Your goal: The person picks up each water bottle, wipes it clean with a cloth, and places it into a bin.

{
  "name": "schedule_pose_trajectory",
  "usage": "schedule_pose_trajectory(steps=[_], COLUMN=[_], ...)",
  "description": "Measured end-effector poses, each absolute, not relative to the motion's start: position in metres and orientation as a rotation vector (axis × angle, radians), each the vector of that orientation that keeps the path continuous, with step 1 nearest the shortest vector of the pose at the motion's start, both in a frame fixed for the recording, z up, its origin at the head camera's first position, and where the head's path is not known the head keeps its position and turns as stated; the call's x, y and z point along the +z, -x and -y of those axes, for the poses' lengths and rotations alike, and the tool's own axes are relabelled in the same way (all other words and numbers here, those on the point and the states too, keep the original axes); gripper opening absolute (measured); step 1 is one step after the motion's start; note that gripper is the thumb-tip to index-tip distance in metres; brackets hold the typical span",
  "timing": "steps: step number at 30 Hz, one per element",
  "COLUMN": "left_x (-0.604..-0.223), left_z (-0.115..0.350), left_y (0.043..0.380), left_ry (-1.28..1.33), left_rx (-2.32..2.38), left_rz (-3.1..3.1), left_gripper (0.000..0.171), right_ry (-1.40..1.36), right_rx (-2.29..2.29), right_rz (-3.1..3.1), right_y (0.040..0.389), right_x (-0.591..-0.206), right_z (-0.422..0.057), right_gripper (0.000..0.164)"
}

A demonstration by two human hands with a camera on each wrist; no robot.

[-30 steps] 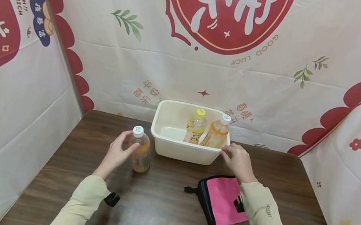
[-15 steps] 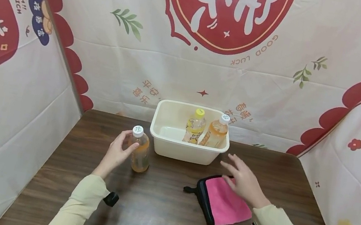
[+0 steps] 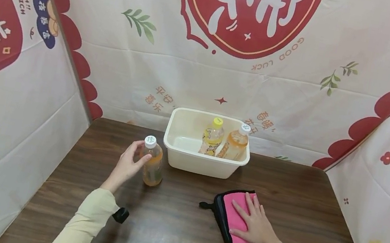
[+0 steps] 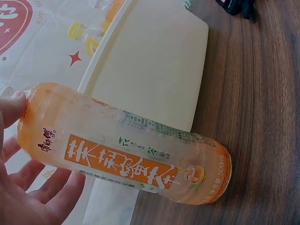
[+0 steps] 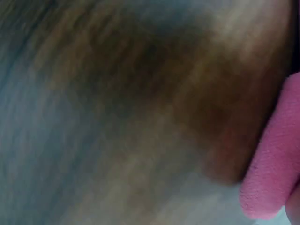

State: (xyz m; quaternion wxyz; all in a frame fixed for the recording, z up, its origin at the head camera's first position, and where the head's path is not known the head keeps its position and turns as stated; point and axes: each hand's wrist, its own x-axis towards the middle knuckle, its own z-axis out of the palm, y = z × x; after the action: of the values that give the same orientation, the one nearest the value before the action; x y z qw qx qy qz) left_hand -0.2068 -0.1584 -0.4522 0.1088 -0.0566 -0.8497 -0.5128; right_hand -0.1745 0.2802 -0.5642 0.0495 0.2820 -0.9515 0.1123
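Observation:
My left hand [image 3: 128, 166] grips a drink bottle [image 3: 153, 168] with a white cap and an orange label round its upper part. The bottle stands upright on the table, left of a cream plastic bin [image 3: 199, 163]. In the left wrist view its orange jasmine-tea-style label [image 4: 122, 159] fills the middle, with the thumb near the neck. My right hand [image 3: 256, 226] rests flat, fingers spread, on a pink fuzzy cloth [image 3: 239, 202] with black trim and a black loop. The right wrist view is blurred and shows only the cloth's rolled edge [image 5: 272, 164] and a bit of skin.
Inside the bin, at its right end, are a yellow-capped bottle [image 3: 212, 137] and a white-capped bottle [image 3: 234, 143] that leans. The dark wood table [image 3: 169, 229] ends at a printed fabric backdrop [image 3: 128, 80], with fabric walls on both sides.
My right hand has left the bin's right front corner, come back toward me and settled on the pink cloth. My left hand and its bottle have stayed in place.

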Motion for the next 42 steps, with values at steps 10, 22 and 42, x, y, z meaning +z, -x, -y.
schedule_pose_trajectory(steps=[10, 22, 42], left_x=[-0.453, -0.453, -0.452], left_z=[0.156, 0.158, 0.161], left_y=[0.208, 0.207, 0.207], left_ry=[0.165, 0.172, 0.195], left_rx=[-1.51, -1.497, -1.488], left_rz=[2.511, 2.512, 2.513], left_gripper=[0.047, 0.047, 0.045], right_ry=[-0.814, -0.712, -0.565], right_rx=[0.294, 0.245, 0.404], right_rz=[2.948, 2.883, 2.842], right_y=[0.172, 0.176, 0.177], right_x=[-0.574, -0.582, -0.581], right_z=[-0.282, -0.278, -0.266], right_gripper=[0.079, 0.069, 0.044])
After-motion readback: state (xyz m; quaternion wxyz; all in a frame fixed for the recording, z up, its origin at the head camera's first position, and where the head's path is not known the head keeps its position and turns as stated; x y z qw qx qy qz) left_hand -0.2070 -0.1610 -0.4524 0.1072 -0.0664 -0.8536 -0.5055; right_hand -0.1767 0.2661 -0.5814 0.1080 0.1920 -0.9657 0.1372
